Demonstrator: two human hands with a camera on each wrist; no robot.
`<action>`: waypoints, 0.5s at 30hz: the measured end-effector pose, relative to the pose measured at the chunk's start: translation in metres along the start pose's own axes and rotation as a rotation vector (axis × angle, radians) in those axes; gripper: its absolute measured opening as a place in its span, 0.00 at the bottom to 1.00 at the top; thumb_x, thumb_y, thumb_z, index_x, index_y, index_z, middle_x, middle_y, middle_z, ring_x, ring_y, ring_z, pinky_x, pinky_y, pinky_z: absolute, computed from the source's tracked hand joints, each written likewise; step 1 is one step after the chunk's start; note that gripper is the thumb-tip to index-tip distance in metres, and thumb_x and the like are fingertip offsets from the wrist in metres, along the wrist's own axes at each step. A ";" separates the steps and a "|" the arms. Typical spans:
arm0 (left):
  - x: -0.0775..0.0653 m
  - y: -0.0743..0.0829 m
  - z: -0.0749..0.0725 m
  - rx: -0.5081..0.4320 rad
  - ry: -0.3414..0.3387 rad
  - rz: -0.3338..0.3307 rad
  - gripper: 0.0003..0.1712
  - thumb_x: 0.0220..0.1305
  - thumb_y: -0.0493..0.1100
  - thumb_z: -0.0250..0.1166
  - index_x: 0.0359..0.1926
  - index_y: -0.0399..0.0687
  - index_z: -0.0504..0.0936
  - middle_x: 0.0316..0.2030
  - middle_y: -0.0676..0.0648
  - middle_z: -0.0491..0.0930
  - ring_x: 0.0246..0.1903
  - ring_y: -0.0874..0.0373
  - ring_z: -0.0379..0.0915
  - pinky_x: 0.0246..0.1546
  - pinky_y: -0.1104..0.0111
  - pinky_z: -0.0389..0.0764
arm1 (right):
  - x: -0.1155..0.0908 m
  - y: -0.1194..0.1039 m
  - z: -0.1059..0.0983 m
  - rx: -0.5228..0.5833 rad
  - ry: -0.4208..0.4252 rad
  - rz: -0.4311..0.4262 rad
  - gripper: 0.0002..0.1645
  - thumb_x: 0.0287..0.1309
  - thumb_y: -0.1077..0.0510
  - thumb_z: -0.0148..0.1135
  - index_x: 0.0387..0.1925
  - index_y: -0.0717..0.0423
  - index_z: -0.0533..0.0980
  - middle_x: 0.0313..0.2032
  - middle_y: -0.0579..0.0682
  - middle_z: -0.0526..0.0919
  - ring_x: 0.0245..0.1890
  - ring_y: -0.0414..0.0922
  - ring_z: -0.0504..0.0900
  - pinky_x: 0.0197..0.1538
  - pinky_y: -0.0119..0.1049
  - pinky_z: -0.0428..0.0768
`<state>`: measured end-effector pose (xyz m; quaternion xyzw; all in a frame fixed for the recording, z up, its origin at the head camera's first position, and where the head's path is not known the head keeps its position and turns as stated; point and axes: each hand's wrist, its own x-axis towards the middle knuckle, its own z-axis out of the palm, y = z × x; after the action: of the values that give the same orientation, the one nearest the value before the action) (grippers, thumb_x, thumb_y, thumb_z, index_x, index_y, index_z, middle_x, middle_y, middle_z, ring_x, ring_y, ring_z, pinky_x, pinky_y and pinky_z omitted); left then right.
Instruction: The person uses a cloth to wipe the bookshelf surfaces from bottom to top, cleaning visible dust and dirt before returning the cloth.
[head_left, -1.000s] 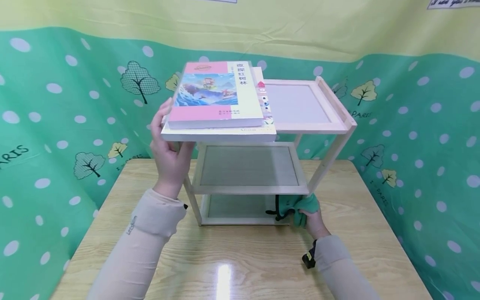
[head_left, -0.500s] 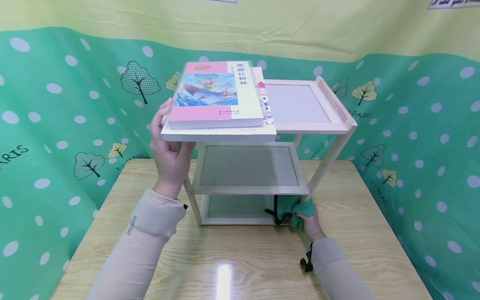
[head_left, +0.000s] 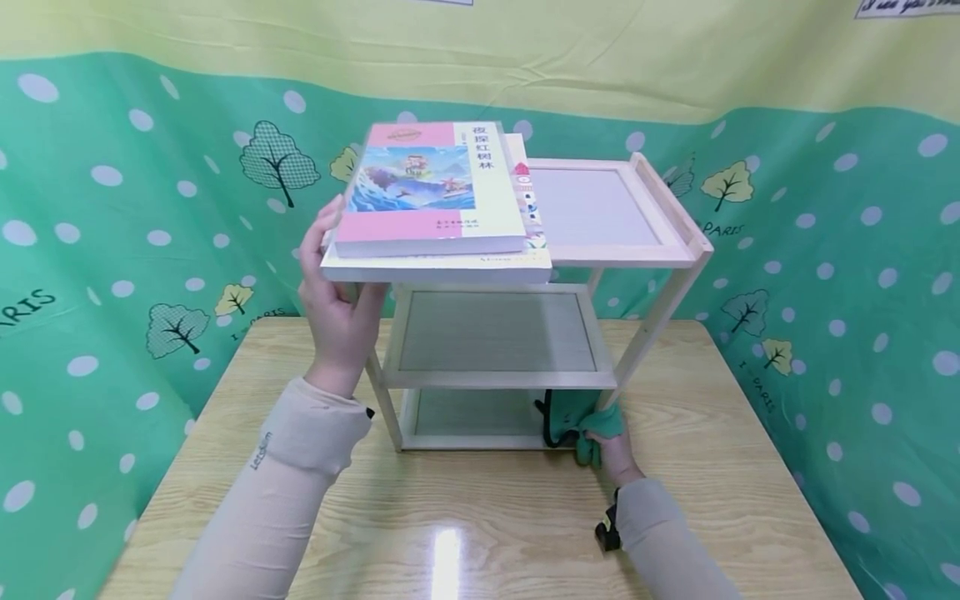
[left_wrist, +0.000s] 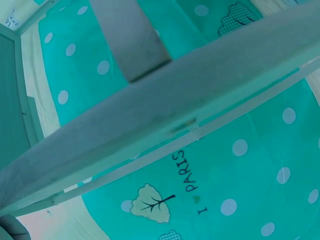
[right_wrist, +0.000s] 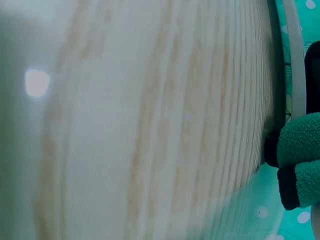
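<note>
Starting at the left, I see my left hand [head_left: 339, 292] closed as a grip on the left edge of the two stacked books [head_left: 435, 204], thumb up the side and fingers underneath, on the top level of the wooden rack [head_left: 660, 225]. The books lie flat, their long axis running away from me, spines to the right. Moving right, the middle shelf [head_left: 495, 333] looks bare. At the lower right, my right hand [head_left: 613, 454] has its grip bunched round a green cloth [head_left: 577, 417], pressed at the right front corner of the bottom shelf [head_left: 465, 414], just above the tabletop [head_left: 480, 517]. I judge the wiping is partway through there; whether the other levels are done, I cannot tell.
</note>
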<state>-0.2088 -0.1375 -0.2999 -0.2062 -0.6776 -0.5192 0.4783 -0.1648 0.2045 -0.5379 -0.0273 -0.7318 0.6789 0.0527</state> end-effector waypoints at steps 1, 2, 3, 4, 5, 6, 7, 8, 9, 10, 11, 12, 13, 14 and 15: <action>0.000 0.000 0.000 0.001 0.000 0.000 0.48 0.63 0.69 0.60 0.62 0.30 0.62 0.68 0.43 0.71 0.69 0.54 0.66 0.68 0.59 0.70 | 0.000 0.000 0.000 -0.004 -0.001 -0.001 0.39 0.42 0.76 0.51 0.61 0.79 0.56 0.37 0.26 0.70 0.36 0.25 0.70 0.44 0.17 0.69; 0.000 0.000 -0.001 0.004 -0.001 -0.001 0.48 0.63 0.69 0.60 0.62 0.30 0.62 0.68 0.43 0.71 0.69 0.54 0.66 0.68 0.59 0.70 | 0.000 0.001 0.001 -0.006 -0.001 0.001 0.40 0.42 0.76 0.51 0.62 0.79 0.56 0.37 0.25 0.69 0.37 0.25 0.69 0.45 0.17 0.69; 0.000 0.000 -0.001 0.006 0.000 -0.002 0.48 0.63 0.69 0.60 0.62 0.31 0.62 0.68 0.43 0.71 0.69 0.54 0.67 0.68 0.59 0.70 | -0.001 0.001 0.001 -0.009 -0.003 -0.001 0.41 0.42 0.76 0.51 0.63 0.78 0.56 0.38 0.25 0.69 0.38 0.25 0.69 0.45 0.17 0.69; 0.000 0.000 -0.001 0.008 0.000 -0.002 0.48 0.63 0.69 0.60 0.62 0.30 0.62 0.68 0.43 0.71 0.69 0.54 0.67 0.68 0.59 0.71 | -0.001 0.001 0.001 -0.010 -0.001 -0.004 0.40 0.42 0.76 0.52 0.63 0.78 0.56 0.38 0.25 0.69 0.38 0.25 0.69 0.45 0.17 0.69; -0.001 0.000 -0.001 0.012 0.000 -0.003 0.48 0.64 0.69 0.60 0.62 0.31 0.62 0.68 0.43 0.71 0.68 0.54 0.67 0.67 0.60 0.71 | -0.001 0.002 0.001 -0.012 0.002 -0.003 0.39 0.42 0.76 0.52 0.62 0.78 0.57 0.38 0.25 0.69 0.38 0.25 0.69 0.45 0.17 0.69; -0.001 0.000 -0.001 0.009 0.002 -0.004 0.48 0.63 0.69 0.60 0.62 0.31 0.63 0.68 0.43 0.71 0.68 0.54 0.67 0.67 0.60 0.71 | -0.001 0.003 0.001 -0.014 0.002 -0.001 0.38 0.43 0.76 0.52 0.61 0.78 0.58 0.37 0.26 0.69 0.37 0.25 0.69 0.45 0.17 0.69; -0.001 0.000 -0.001 0.006 0.001 -0.005 0.48 0.63 0.69 0.60 0.62 0.30 0.63 0.68 0.43 0.71 0.68 0.53 0.68 0.67 0.60 0.71 | -0.001 0.003 0.001 -0.023 0.005 -0.001 0.35 0.43 0.76 0.52 0.58 0.77 0.60 0.36 0.26 0.70 0.37 0.26 0.69 0.45 0.17 0.69; -0.001 0.000 0.000 0.003 0.000 -0.005 0.49 0.63 0.70 0.60 0.62 0.30 0.63 0.68 0.43 0.71 0.68 0.53 0.68 0.67 0.60 0.72 | -0.001 0.004 0.001 -0.027 0.008 0.005 0.32 0.44 0.76 0.53 0.56 0.76 0.62 0.35 0.27 0.70 0.36 0.26 0.69 0.45 0.18 0.70; -0.001 0.000 0.000 0.001 -0.001 -0.004 0.49 0.63 0.70 0.60 0.62 0.30 0.63 0.68 0.43 0.71 0.68 0.53 0.68 0.67 0.60 0.71 | -0.002 0.005 0.000 -0.029 0.014 0.010 0.30 0.45 0.76 0.53 0.55 0.74 0.63 0.34 0.28 0.70 0.36 0.26 0.69 0.44 0.18 0.70; -0.001 0.000 0.000 0.000 -0.002 -0.003 0.49 0.62 0.70 0.60 0.62 0.30 0.63 0.68 0.42 0.71 0.68 0.53 0.68 0.67 0.59 0.72 | -0.002 0.006 0.000 -0.034 0.019 0.016 0.28 0.46 0.76 0.53 0.53 0.73 0.64 0.34 0.28 0.70 0.35 0.26 0.69 0.44 0.18 0.70; 0.000 0.000 0.000 0.001 -0.002 -0.002 0.50 0.62 0.70 0.60 0.62 0.30 0.63 0.68 0.42 0.71 0.68 0.53 0.68 0.67 0.59 0.72 | -0.002 0.007 0.000 -0.036 0.019 0.024 0.26 0.47 0.75 0.54 0.52 0.71 0.65 0.33 0.28 0.70 0.35 0.27 0.69 0.43 0.18 0.71; 0.000 0.000 0.001 -0.001 -0.002 -0.001 0.50 0.62 0.71 0.60 0.62 0.30 0.63 0.68 0.42 0.71 0.68 0.53 0.68 0.67 0.59 0.72 | -0.002 0.007 0.000 -0.035 0.018 0.030 0.25 0.48 0.75 0.54 0.51 0.70 0.65 0.33 0.29 0.70 0.35 0.27 0.70 0.43 0.19 0.71; 0.000 0.000 0.001 -0.005 -0.003 0.002 0.50 0.62 0.70 0.60 0.62 0.30 0.63 0.68 0.42 0.71 0.68 0.53 0.67 0.67 0.59 0.71 | -0.002 0.007 0.000 -0.042 0.013 0.037 0.24 0.49 0.75 0.53 0.51 0.69 0.65 0.33 0.30 0.70 0.35 0.27 0.70 0.43 0.19 0.71; 0.001 0.000 0.001 -0.008 -0.002 0.004 0.49 0.63 0.70 0.60 0.62 0.30 0.63 0.67 0.42 0.71 0.68 0.53 0.67 0.68 0.59 0.71 | -0.002 0.007 0.000 -0.041 0.008 0.047 0.25 0.50 0.74 0.53 0.52 0.67 0.65 0.34 0.30 0.70 0.36 0.28 0.70 0.43 0.19 0.71; 0.001 0.000 0.000 -0.008 -0.001 0.005 0.49 0.63 0.70 0.60 0.62 0.30 0.63 0.67 0.42 0.71 0.69 0.53 0.66 0.68 0.59 0.70 | -0.002 0.007 0.000 -0.047 0.003 0.053 0.25 0.51 0.74 0.53 0.53 0.65 0.65 0.35 0.31 0.70 0.36 0.28 0.70 0.43 0.20 0.71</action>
<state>-0.2090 -0.1372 -0.2991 -0.2101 -0.6754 -0.5205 0.4783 -0.1633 0.2047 -0.5449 -0.0487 -0.7464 0.6628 0.0351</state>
